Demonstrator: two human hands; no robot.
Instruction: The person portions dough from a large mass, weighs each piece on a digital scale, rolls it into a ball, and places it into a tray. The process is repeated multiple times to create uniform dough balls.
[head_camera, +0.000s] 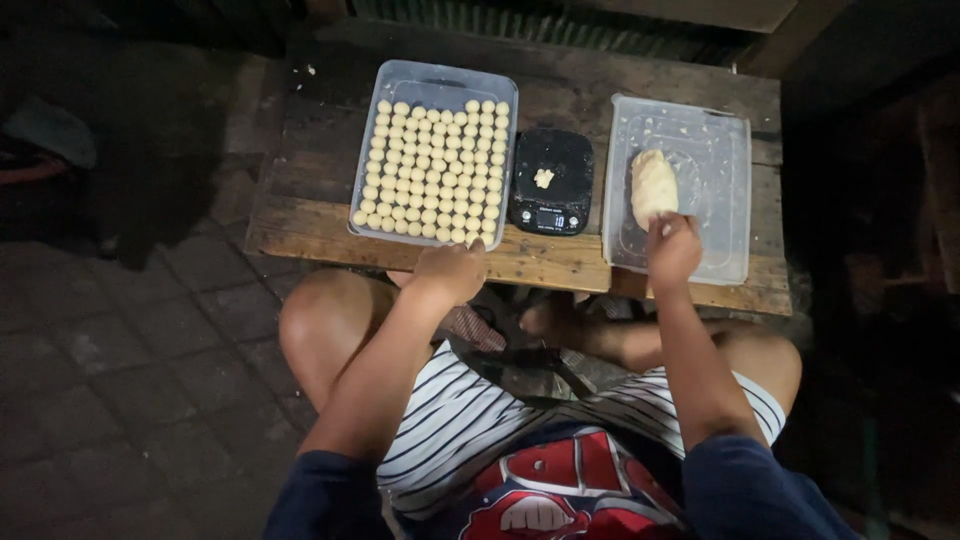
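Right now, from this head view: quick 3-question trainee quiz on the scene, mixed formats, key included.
1. True or false: the right hand touches the dough lump in the right tray.
2. What lies on the black scale?
A. a spoon
B. a small dough piece
C. nothing
3. Fill in: the left hand rests at the near edge of the tray of dough ____.

Key: 1 true; 2 B; 3 balls.
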